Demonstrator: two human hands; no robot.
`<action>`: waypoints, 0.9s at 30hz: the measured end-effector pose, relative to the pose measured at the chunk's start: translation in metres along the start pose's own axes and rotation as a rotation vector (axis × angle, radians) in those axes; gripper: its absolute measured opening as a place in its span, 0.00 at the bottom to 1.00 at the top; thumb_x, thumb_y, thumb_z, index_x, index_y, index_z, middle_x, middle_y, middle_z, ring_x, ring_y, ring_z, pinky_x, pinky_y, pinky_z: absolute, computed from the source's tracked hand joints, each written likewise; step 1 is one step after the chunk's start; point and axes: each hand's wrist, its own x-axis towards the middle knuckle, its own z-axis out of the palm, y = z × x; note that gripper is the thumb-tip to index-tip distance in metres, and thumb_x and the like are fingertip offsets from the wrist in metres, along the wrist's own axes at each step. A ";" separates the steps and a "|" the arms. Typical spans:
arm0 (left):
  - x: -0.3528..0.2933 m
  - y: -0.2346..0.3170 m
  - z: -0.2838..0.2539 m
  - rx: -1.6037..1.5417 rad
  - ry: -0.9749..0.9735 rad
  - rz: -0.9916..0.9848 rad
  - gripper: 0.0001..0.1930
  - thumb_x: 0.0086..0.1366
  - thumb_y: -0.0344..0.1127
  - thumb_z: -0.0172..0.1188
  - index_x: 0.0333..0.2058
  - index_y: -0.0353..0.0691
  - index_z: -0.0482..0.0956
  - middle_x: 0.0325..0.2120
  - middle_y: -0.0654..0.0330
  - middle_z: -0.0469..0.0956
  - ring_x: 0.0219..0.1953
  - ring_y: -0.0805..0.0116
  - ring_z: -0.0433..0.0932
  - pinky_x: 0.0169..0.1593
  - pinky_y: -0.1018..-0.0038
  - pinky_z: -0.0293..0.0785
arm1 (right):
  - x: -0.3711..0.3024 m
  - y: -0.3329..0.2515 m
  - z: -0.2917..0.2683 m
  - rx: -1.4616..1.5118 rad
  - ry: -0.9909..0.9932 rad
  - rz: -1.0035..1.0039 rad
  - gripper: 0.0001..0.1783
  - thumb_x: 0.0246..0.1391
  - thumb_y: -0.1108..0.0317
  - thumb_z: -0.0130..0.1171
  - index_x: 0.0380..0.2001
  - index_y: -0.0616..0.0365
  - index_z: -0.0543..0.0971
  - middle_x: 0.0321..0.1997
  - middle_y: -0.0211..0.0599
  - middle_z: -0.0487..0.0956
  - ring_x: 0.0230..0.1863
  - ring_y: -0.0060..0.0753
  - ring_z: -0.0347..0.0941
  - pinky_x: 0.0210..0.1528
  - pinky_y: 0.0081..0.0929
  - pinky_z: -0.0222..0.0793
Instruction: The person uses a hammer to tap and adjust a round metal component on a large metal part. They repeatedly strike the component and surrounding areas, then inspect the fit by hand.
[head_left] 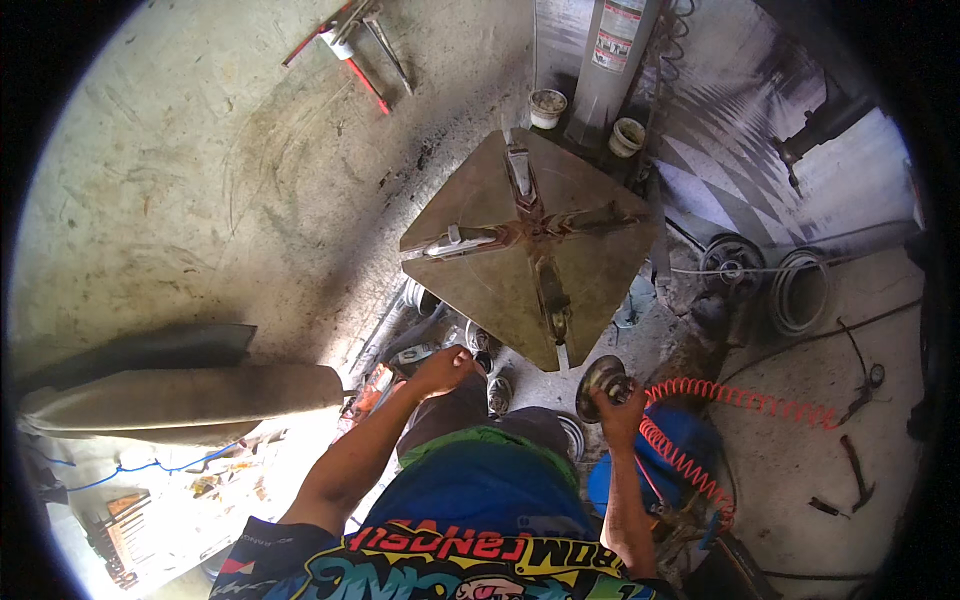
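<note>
My right hand (621, 408) grips a round, dark metal flange (603, 386) with a stepped middle, held off the right near side of the turntable. My left hand (443, 371) is closed, thumb and fingers drawn together, above my left leg; whatever it may hold is hidden. Ahead of both hands lies the square metal turntable of a tire changer (460, 210), turned cornerwise. Slots cross it from corner to corner, with clamp jaws (519, 170) in them. Neither hand touches the plate.
A red coiled air hose (735, 391) runs beside my right hand, near a blue tank (690, 440). Two small buckets (547, 108) stand beyond the turntable by a grey column (603, 85). A hammer (857, 475) lies on the right floor; a rolled brown cover (180, 400) is at left.
</note>
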 end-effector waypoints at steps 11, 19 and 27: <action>-0.002 -0.042 0.009 0.049 0.003 -0.005 0.22 0.70 0.53 0.57 0.48 0.39 0.81 0.42 0.52 0.85 0.45 0.54 0.83 0.51 0.60 0.77 | 0.012 0.016 -0.007 0.070 -0.083 0.006 0.51 0.41 0.46 0.78 0.60 0.70 0.68 0.58 0.58 0.71 0.60 0.57 0.68 0.63 0.46 0.65; -0.013 -0.042 0.009 0.070 -0.010 -0.075 0.24 0.67 0.53 0.59 0.46 0.36 0.82 0.42 0.46 0.85 0.46 0.49 0.83 0.51 0.58 0.77 | 0.008 0.015 -0.001 0.058 -0.030 0.019 0.52 0.40 0.47 0.78 0.60 0.71 0.68 0.57 0.59 0.71 0.59 0.59 0.68 0.62 0.48 0.65; -0.015 -0.080 0.003 0.158 -0.013 -0.126 0.24 0.66 0.53 0.59 0.46 0.37 0.82 0.42 0.46 0.85 0.46 0.47 0.84 0.51 0.57 0.78 | 0.009 0.010 -0.002 0.041 -0.072 0.028 0.52 0.40 0.48 0.78 0.60 0.73 0.68 0.57 0.60 0.70 0.60 0.58 0.68 0.63 0.47 0.65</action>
